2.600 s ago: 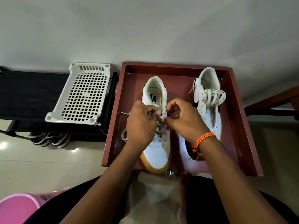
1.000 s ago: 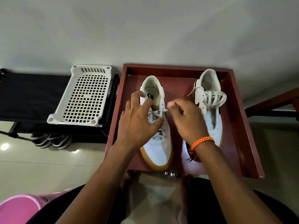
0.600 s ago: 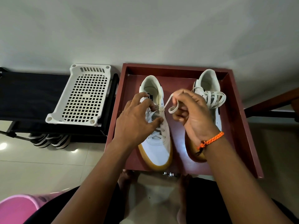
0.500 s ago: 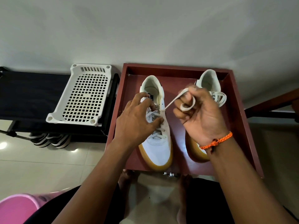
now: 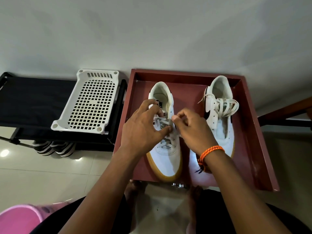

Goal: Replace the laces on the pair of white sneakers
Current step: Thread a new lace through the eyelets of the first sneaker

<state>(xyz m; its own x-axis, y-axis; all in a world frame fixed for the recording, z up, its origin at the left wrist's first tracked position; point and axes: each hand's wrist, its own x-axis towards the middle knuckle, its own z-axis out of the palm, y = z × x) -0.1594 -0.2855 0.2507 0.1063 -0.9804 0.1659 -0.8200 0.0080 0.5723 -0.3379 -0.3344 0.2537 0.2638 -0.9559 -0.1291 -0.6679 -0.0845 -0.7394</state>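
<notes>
Two white sneakers with tan soles stand in a dark red tray (image 5: 249, 132), toes toward me. On the left sneaker (image 5: 166, 156) my left hand (image 5: 143, 129) grips the upper beside the eyelets, its thumb at the lace. My right hand (image 5: 190, 127), with an orange bracelet on its wrist, pinches the white lace (image 5: 163, 121) at the sneaker's right eyelet row. The right sneaker (image 5: 222, 119) stands apart at the right, a loose white lace (image 5: 226, 105) bunched over its tongue.
A white perforated plastic rack (image 5: 89, 105) lies on a black shoe stand (image 5: 33, 105) left of the tray, with striped shoes (image 5: 54, 147) under it. A pink tub (image 5: 18, 220) sits at the lower left. The wall is just behind the tray; a wooden frame (image 5: 287, 110) stands at the right.
My right hand had pulled the lace up and to the right, looped round a finger; now it is back down at the left sneaker's eyelets. My left hand stayed on the sneaker.
</notes>
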